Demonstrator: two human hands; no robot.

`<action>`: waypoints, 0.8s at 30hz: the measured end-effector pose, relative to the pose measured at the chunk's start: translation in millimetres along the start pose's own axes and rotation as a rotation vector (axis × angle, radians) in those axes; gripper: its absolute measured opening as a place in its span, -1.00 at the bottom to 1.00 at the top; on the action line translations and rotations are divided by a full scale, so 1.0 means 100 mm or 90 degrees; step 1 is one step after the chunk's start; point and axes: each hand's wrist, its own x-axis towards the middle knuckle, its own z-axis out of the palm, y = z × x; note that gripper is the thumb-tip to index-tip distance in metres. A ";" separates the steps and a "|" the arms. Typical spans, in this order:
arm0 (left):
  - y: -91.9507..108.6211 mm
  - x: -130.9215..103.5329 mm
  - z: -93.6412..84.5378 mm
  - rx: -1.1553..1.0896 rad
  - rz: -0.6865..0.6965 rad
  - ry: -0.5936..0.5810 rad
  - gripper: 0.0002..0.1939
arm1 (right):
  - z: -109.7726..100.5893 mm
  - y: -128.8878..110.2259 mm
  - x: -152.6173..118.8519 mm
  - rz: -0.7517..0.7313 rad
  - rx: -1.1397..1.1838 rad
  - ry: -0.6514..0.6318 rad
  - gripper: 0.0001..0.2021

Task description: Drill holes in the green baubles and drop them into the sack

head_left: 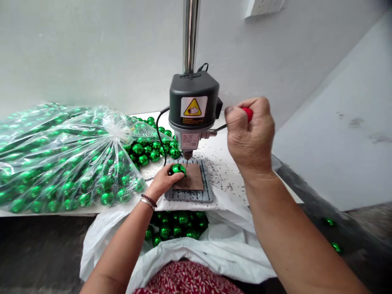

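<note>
While the white table [218, 148] stands against a pale wall [92, 49], dark specks lie scattered over its top, right of your drill press [194, 94]. A socket plate [265, 6] is fixed high on the wall. On the table's left: a knotted clear bag [72, 163] of glossy green balls, with loose balls [154, 155] between it and the press. Before you, a white sheet [226, 249] cradles more balls. Two others lie on the dark floor, lower right.

The green ball [177, 168] is over the left part of the brown board [195, 179], just beside the drill bit [187, 162]; whether ball and bit touch, cannot tell. Being round, the ball shows no single long axis; its facing cannot be read. The bit points straight down, its axis parallel to the upright column [191, 41].

Your left hand [163, 179] has its grip around the ball, thumb on the near side. Your right hand [252, 136] has its grip closed about the red knob [249, 114] of the lever [222, 128], which slants up and rightward from the press.
</note>
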 end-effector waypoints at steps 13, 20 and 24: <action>0.19 0.05 0.08 0.207 -0.013 -0.026 -0.40 | -0.02 0.03 -0.01 -0.027 -0.022 -0.045 -0.82; 0.21 0.10 0.14 0.263 0.035 -0.053 -0.37 | -0.02 0.06 -0.02 -0.042 -0.028 -0.038 -0.78; 0.16 0.13 0.16 0.201 0.019 -0.064 -0.37 | -0.03 0.05 -0.05 -0.047 -0.032 -0.030 -0.79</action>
